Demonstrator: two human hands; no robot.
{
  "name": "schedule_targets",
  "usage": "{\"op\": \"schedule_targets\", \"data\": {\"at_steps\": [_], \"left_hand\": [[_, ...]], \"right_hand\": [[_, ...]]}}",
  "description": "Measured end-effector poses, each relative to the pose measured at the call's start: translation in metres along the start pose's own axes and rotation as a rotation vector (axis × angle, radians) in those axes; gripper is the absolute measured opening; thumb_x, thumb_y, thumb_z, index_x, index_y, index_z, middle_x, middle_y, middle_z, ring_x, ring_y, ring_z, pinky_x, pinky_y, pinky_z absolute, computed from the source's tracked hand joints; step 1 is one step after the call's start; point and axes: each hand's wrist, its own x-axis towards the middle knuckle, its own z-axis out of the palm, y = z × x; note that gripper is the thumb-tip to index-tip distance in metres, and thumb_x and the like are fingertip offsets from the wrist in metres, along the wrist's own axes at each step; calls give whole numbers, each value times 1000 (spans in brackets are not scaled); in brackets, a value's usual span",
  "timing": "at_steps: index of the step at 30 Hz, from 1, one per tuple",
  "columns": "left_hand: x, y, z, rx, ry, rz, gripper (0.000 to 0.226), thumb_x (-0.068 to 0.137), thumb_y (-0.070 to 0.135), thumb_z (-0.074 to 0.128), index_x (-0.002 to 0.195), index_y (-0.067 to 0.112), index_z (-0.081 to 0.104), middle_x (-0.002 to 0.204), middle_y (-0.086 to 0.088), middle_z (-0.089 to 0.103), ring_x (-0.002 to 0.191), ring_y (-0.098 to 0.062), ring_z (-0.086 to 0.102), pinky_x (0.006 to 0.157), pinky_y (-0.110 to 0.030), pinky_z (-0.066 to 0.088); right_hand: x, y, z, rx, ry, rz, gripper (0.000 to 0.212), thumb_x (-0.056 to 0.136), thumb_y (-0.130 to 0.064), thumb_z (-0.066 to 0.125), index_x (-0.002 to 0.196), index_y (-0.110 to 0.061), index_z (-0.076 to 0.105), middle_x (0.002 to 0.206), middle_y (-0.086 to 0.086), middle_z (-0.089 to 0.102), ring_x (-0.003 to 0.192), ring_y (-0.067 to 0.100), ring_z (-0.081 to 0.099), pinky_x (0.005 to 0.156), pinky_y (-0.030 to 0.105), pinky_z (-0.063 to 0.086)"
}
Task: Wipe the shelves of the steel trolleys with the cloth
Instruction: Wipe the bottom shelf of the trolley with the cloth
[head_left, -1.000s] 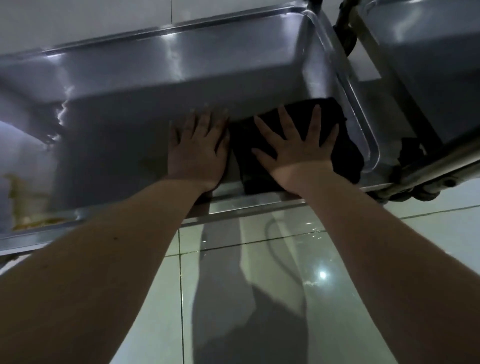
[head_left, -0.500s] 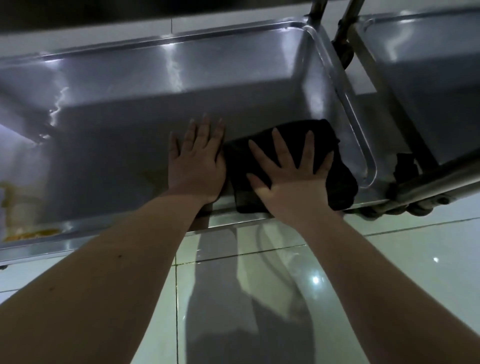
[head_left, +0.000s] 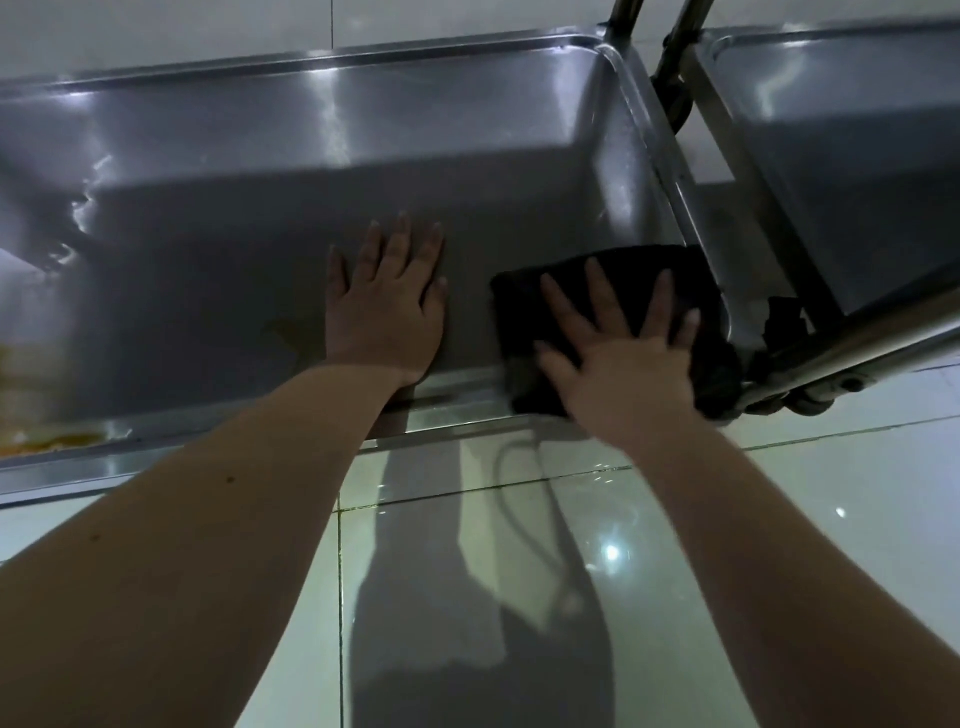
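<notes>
While the wipe is under way, the lower shelf (head_left: 260, 249) of the near steel trolley fills most of the scene: a shallow tray with a raised rim. A second trolley (head_left: 857, 156) stands to the outer side of the right fingers, past the uprights.

Black cloth (head_left: 631, 262): flat on the shelf, showing beyond and between the right fingers. Its outer edge lies against the shelf's right rim, or just beside it.

Right hand (head_left: 623, 369): fingers straight and spread wide, pressing the cloth down.

Left hand (head_left: 387, 322): flat on bare steel, fingers straight and fairly close together, holding nothing.

Change noted: half a second ago the cloth's edge touched the left hand. Now a strip of bare shelf lies between them. The right hand has slid the cloth outward to the rim, while the left hand keeps its place as a brace.

Judgement: the right end of this shelf is being covered. An orange-brown stain (head_left: 57, 440), well off to the outer side of the left fingers, is not yet wiped.
</notes>
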Motion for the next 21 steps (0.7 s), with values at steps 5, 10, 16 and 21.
{"op": "schedule_targets", "data": {"at_steps": [5, 10, 16, 21], "left_hand": [[-4, 0, -2, 0, -1, 7, 54, 103, 43, 22, 155, 36, 12, 165, 4, 7, 151, -21, 4, 119, -50, 0], [-2, -1, -1, 12, -8, -2, 55, 102, 46, 22, 155, 38, 11, 164, 6, 7, 151, -20, 4, 120, -50, 1], [5, -3, 0, -4, -18, -20, 55, 102, 47, 22, 155, 38, 10, 165, 6, 6, 151, -19, 1, 120, -50, -1], [4, -2, -1, -15, -7, -20, 55, 102, 46, 23, 155, 38, 11, 165, 6, 5, 151, -19, 2, 120, -49, -1]], "right_hand": [[30, -10, -5, 27, -31, -29, 60, 87, -76, 11, 140, -65, -14, 162, -16, -14, 144, 45, -20, 106, 73, -10], [130, 7, -25, 63, -30, -9, 60, 91, -74, 17, 146, -60, 0, 164, -12, -7, 144, 46, -20, 110, 70, -9], [146, 1, -30, 61, -38, -22, 61, 91, -74, 15, 147, -59, -2, 164, -12, -7, 144, 45, -19, 110, 71, -8], [53, 29, -9, 19, -2, -31, 64, 79, -78, 1, 141, -65, -8, 163, -15, -6, 145, 44, -16, 111, 66, -11]]}}
